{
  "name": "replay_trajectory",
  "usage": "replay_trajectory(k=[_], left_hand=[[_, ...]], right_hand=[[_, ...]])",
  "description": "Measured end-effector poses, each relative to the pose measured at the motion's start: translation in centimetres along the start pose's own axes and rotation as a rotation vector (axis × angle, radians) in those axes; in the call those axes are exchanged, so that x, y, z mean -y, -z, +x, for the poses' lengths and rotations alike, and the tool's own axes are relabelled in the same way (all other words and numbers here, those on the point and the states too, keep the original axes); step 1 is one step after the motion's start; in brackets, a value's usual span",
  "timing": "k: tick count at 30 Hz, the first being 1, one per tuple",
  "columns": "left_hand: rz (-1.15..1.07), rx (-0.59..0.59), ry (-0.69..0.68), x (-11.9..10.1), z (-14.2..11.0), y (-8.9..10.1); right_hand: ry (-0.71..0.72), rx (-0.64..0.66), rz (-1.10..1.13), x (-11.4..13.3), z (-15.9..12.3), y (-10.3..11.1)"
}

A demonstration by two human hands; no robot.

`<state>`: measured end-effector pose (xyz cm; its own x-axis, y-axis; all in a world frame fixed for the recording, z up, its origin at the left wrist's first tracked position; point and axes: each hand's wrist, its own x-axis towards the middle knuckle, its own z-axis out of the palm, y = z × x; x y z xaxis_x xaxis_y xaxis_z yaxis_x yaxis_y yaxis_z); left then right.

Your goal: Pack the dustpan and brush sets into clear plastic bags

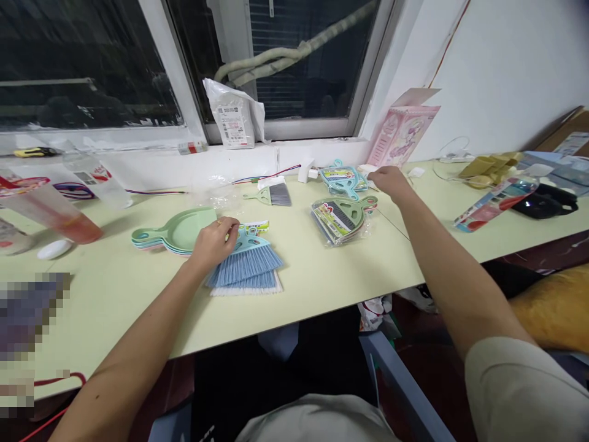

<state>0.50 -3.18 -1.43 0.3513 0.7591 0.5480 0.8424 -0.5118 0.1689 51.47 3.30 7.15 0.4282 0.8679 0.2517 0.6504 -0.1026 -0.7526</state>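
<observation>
My left hand (215, 242) is closed, fingertips together, between a stack of dustpans (186, 230) and several blue-bristled brushes (246, 265). The top dustpan is green. Whatever the left fingers pinch, if anything, is hidden. A yellow-green label (256, 227) lies just behind the brush handles. My right hand (391, 184) reaches far across the table, its fingers curled in beside blue dustpan-and-brush sets (343, 180). I cannot make out what these fingers hold. Closer to me lies a wrapped stack of green dustpan-and-brush sets (339, 220) with printed cards.
A small grey-bristled brush (277, 194) lies near the wall, beside crumpled clear plastic (216, 191). Left are a cup of red drink (59, 212), a bottle (99, 178) and a white mouse (54, 250). A pink box (405, 132) and another bottle (494, 199) stand or lie right.
</observation>
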Motion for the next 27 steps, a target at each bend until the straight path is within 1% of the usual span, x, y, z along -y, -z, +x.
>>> replay_trajectory(k=[1,2,3,4,5,6,7,9,10,11,13,15,17,19,21,24,25,27], left_hand=[[0.022,0.029,0.016,-0.2,0.1,0.0],[0.048,0.063,0.041,-0.3,0.1,0.1],[0.074,0.104,0.074,-0.5,0.2,0.1],[0.099,0.149,0.110,-0.7,0.2,0.2],[0.118,0.198,0.142,-0.8,0.3,0.2],[0.132,0.242,0.166,-0.9,0.3,0.2],[0.141,0.276,0.182,-1.0,0.3,0.3],[0.143,0.310,0.194,-1.0,0.3,0.2],[0.140,0.313,0.198,-1.0,0.3,0.2],[0.135,0.312,0.201,-1.0,0.3,0.1],[0.110,0.302,0.206,-1.0,0.1,-0.1],[0.064,0.286,0.210,-1.0,0.0,-0.4],[0.005,0.265,0.219,-1.1,-0.1,-0.7],[-0.031,0.228,0.232,-1.1,0.1,-0.9],[0.001,0.157,0.239,-0.6,0.3,-0.7],[0.191,-0.011,0.288,1.3,0.8,0.4],[0.264,-0.070,0.337,2.4,0.8,1.0],[0.374,-0.168,0.477,4.8,0.6,2.3]], right_hand=[[0.114,-0.073,0.014,1.3,-1.4,-1.0],[0.221,-0.082,0.054,2.7,-3.1,-2.3],[0.324,-0.060,0.103,4.2,-5.0,-3.9],[0.416,-0.007,0.156,5.6,-7.1,-5.8],[0.490,0.077,0.204,6.8,-9.3,-7.9],[0.533,0.156,0.252,8.0,-11.4,-10.1],[0.551,0.246,0.288,8.9,-13.4,-12.3],[0.539,0.405,0.328,10.2,-16.8,-16.4],[0.530,0.448,0.332,10.6,-18.0,-18.1],[0.520,0.481,0.314,10.8,-18.9,-19.6],[0.510,0.526,0.240,10.6,-20.0,-21.5],[0.541,0.538,0.187,10.0,-20.3,-22.4],[0.547,0.563,0.192,9.2,-20.3,-22.5],[0.492,0.587,0.229,8.5,-20.1,-22.3],[0.422,0.582,0.251,8.0,-20.0,-22.1],[0.364,0.527,0.298,7.5,-19.4,-21.7],[0.345,0.505,0.324,7.4,-19.1,-21.5],[0.293,0.462,0.381,7.0,-18.3,-21.1]])
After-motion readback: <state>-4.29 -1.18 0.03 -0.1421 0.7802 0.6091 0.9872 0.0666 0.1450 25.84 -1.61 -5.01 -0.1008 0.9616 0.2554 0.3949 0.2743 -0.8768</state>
